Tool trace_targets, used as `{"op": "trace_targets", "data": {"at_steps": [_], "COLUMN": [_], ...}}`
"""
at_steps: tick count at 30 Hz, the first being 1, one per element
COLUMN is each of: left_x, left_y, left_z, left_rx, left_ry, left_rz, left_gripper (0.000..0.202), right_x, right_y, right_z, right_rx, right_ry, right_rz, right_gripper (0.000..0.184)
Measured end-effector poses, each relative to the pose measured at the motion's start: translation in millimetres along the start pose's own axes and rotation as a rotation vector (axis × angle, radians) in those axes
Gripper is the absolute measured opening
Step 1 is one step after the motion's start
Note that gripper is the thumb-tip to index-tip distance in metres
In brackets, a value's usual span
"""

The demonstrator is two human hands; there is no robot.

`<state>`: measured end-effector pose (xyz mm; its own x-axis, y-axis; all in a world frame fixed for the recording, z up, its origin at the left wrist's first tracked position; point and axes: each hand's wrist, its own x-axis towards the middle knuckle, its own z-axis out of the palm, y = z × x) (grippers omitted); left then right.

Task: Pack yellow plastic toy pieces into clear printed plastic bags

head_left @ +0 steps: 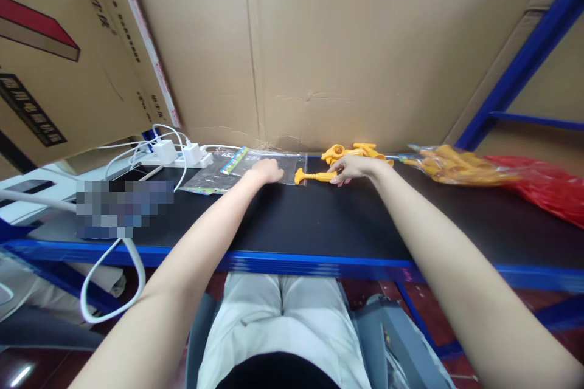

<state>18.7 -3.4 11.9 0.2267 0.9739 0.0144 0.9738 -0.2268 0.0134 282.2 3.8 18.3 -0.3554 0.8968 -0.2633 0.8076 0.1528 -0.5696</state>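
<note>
Yellow plastic sits between the fingers of my right hand (352, 166): they are clamped on the handle end of a hammer-shaped piece (316, 177), its head pointing towards the left end of the table (314, 225). The piece is near the back edge, about midway along. My left hand (268, 170) rests on a clear bag (290, 168) just beside it, fingers curled; I cannot tell whether they pinch the film. To do this well, I'd keep the handle level and my grip light, well back from the head, and hold the film flat so the head doesn't snag it. Whether that head lies over the bag's end or inside it, I can't make out.

The bag under my left hand looks flat, with no contents that I can see. Further right along the back edge, past some loose yellow pieces (338, 152), a filled bag (449, 165) bulges with yellow parts. Beside it, towards the table's right end, lies a shiny red bundle (545, 187) whose contents I can't tell.
</note>
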Motion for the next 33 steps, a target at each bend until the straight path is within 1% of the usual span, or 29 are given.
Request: {"op": "trace_targets", "data": {"at_steps": [2,3,5,7,10,12,16,19,22,24,28,30,33], "left_x": [-4,-6,-9,-10,-11,-12,-15,-17,-17,-17,-17,-17,-17], "left_y": [8,10,12,10,8,8,14,20,24,25,21,19,19], "left_z": [7.3,10.5,14.6,15.5,14.5,14.4,16.3,18.0,19.3,19.6,19.5,19.5,19.6], "left_rx": [0.014,0.015,0.015,0.017,0.026,0.034,0.053,0.040,0.008,-0.004,-0.016,-0.016,-0.020], "left_ry": [0.171,0.212,0.247,0.248,0.249,0.250,0.263,0.285,0.282,0.282,0.281,0.280,0.293], "left_rz": [-0.056,-0.064,-0.074,-0.081,-0.080,-0.066,-0.037,0.063,0.158,0.170,0.185,0.192,0.195], "left_gripper": [0.044,0.042,0.040,0.039,0.037,0.037,0.039,0.043,0.041,0.038,0.038,0.034,0.025], "right_x": [-1,-2,-4,-7,-11,-14,-21,-24,-26,-27,-29,-31,-31], "right_y": [0,0,3,5,5,1,-10,-14,-15,-15,-18,-21,-23], "right_z": [6,9,15,18,18,17,17,17,16,16,16,17,17], "right_rx": [0.013,0.021,0.020,-0.010,-0.090,-0.135,-0.208,-0.227,-0.257,-0.280,-0.288,-0.274,-0.231], "right_ry": [0.049,0.075,0.120,0.162,0.226,0.244,0.220,0.199,0.185,0.188,0.234,0.250,0.253], "right_rz": [-0.032,-0.065,-0.122,-0.130,-0.082,-0.050,-0.030,-0.037,-0.041,-0.031,0.011,0.012,-0.041], "right_gripper": [0.049,0.049,0.046,0.042,0.037,0.035,0.030,0.030,0.032,0.034,0.034,0.028,0.018]}}
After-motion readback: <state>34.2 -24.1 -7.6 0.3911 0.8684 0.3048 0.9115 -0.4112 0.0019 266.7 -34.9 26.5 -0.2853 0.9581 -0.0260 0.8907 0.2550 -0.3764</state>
